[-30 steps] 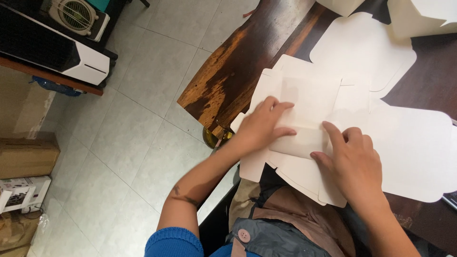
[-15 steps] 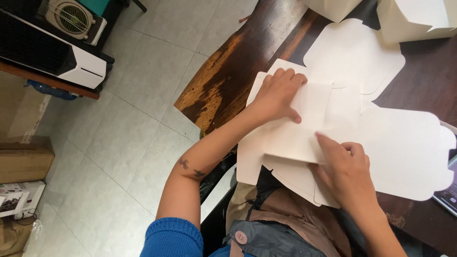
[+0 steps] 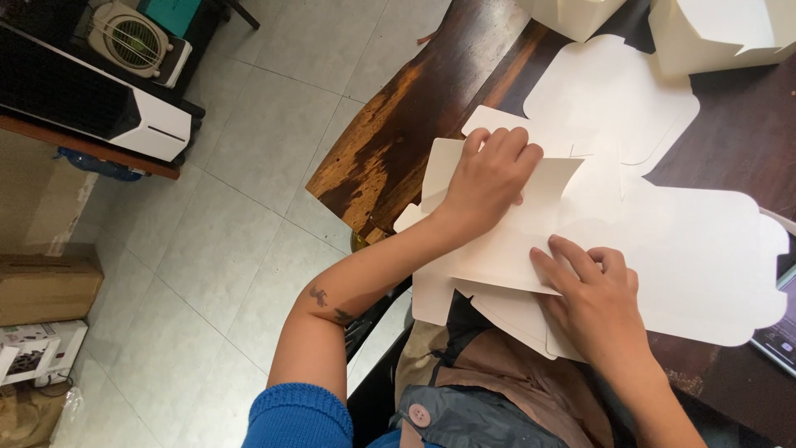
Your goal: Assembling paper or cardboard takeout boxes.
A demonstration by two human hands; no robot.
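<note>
White flat card blank (image 3: 680, 249) | left hand (image 3: 489, 178), right hand (image 3: 593, 299) pressing

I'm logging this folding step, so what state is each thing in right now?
Flat white box blank: unfolded on the table, one panel lifted.
Left hand: pressing the raised panel.
Right hand: flat on the blank's near edge.
Folded white boxes: assembled, at the far edge.

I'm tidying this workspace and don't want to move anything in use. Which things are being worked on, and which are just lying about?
In use:
left hand and right hand, pressing the flat white carton blank
dark wooden table

Lying about:
folded white boxes
fan
brown cardboard box
phone
</note>
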